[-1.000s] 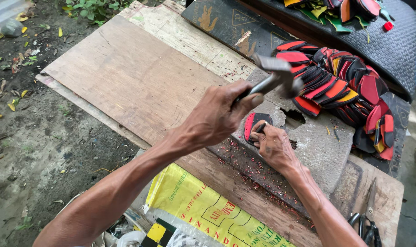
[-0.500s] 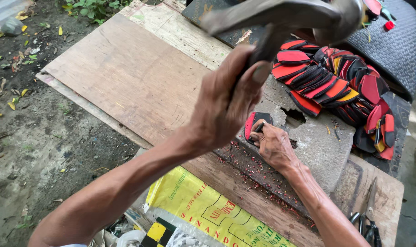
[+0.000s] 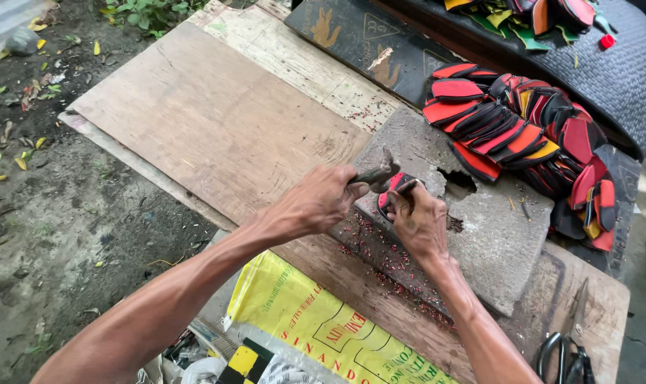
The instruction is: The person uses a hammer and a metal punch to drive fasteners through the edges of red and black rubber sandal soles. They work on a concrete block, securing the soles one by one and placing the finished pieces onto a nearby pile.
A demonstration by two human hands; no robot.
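The right hand [image 3: 419, 220] presses down on a small red and black rubber piece [image 3: 394, 190], its fingers closed over the near part of it, so the piece peeks out just beyond the fingertips. The left hand [image 3: 321, 203] is clamped around the handle of a hammer [image 3: 377, 173], whose head sits just beside the piece, at its left edge; whether it touches cannot be told. Both hands meet over a grey stone slab [image 3: 479, 235] with a broken hole in it, and red crumbs are scattered along the slab's near edge. The slab rests on a wooden bench [image 3: 209, 121]. Beyond it, to the right, lies a heap of cut red, black and yellow pieces [image 3: 529, 135]. Scissors [image 3: 564, 352] lie at the bench's near right corner, and a yellow sack [image 3: 316, 327] hangs below the front edge.
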